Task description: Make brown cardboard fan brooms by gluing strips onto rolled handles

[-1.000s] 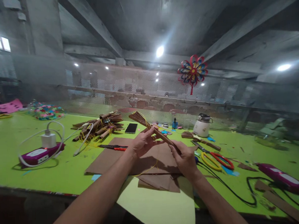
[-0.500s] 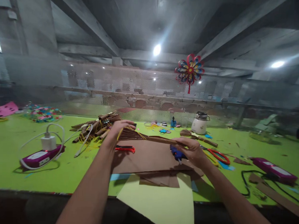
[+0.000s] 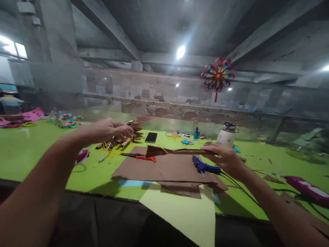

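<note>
My right hand (image 3: 223, 154) pinches the right end of a long brown cardboard piece (image 3: 179, 151), whose left part looks pleated or ribbed with a bit of yellow thread. It hovers above flat brown cardboard sheets (image 3: 168, 170). My left hand (image 3: 112, 130) is off that piece, fingers stretched forward over a pile of brown paper rolls (image 3: 126, 143) with yellow threads. A red-handled cutter (image 3: 149, 159) lies on the sheets, under the piece's left end. Beside my right hand rests a blue glue gun (image 3: 203, 166).
A phone (image 3: 151, 137) and a white flask (image 3: 226, 134) stand farther back on the green table (image 3: 97, 182). Pale yellow paper (image 3: 183, 214) overhangs the front edge. Purple power strips (image 3: 309, 188) with cables flank the work area. A perforated screen (image 3: 165, 102) closes the back.
My left hand has let go of the cardboard piece and moved left to the roll pile. The right hand still holds its end. The view has turned slightly left.
</note>
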Motion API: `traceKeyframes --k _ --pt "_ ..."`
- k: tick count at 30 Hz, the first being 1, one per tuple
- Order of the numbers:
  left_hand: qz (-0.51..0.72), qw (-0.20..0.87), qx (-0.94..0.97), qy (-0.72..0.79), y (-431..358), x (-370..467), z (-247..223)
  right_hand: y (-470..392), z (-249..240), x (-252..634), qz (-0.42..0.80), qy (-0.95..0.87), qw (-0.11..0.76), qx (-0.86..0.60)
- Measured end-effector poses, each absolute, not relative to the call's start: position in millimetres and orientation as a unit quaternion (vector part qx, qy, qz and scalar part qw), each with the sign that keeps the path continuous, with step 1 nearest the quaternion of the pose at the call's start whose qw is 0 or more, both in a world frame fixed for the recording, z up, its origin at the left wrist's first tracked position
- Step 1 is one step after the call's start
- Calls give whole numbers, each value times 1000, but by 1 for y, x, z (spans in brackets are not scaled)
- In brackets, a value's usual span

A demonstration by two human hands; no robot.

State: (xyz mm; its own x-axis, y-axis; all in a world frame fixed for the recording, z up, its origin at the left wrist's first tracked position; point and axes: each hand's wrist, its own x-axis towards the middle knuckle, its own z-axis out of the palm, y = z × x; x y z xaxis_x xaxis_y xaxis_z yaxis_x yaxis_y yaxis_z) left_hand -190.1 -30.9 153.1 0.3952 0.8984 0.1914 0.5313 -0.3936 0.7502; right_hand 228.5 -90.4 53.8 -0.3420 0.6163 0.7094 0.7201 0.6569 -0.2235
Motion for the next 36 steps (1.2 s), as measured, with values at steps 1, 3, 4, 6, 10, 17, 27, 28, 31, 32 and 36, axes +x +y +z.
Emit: traceKeyframes --k 1,3,4,6,10,17,27,28,31,32,36 --pt "242 296 803 458 -38 -187 161 -90 53 228 -61 -812 404 -416" --pt "242 258 831 429 -47 -179 172 -87 51 228 -49 -815 398 -419" --pt "283 240 832 411 -50 -172 175 -87 51 227 -40 -822 390 -413" --pt "391 259 818 334 -48 -150 173 -86 52 223 -19 -841 370 -395" --pt "224 496 798 259 -24 -85 135 -87 66 205 21 -871 333 -360" --pt "26 718 666 201 0 -33 47 -58 65 208 69 -885 277 -368" --pt "135 747 608 234 22 -15 7 -12 37 216 144 -853 296 -405" --pt "141 752 599 236 22 -15 4 -10 36 217 141 -850 305 -405" --pt "168 759 580 243 22 -17 -1 -7 32 227 137 -820 364 -420" --pt "179 759 576 245 22 -17 -2 -7 31 234 136 -801 385 -437" --pt "220 759 561 246 22 -18 -1 -16 27 263 78 -761 353 -538"
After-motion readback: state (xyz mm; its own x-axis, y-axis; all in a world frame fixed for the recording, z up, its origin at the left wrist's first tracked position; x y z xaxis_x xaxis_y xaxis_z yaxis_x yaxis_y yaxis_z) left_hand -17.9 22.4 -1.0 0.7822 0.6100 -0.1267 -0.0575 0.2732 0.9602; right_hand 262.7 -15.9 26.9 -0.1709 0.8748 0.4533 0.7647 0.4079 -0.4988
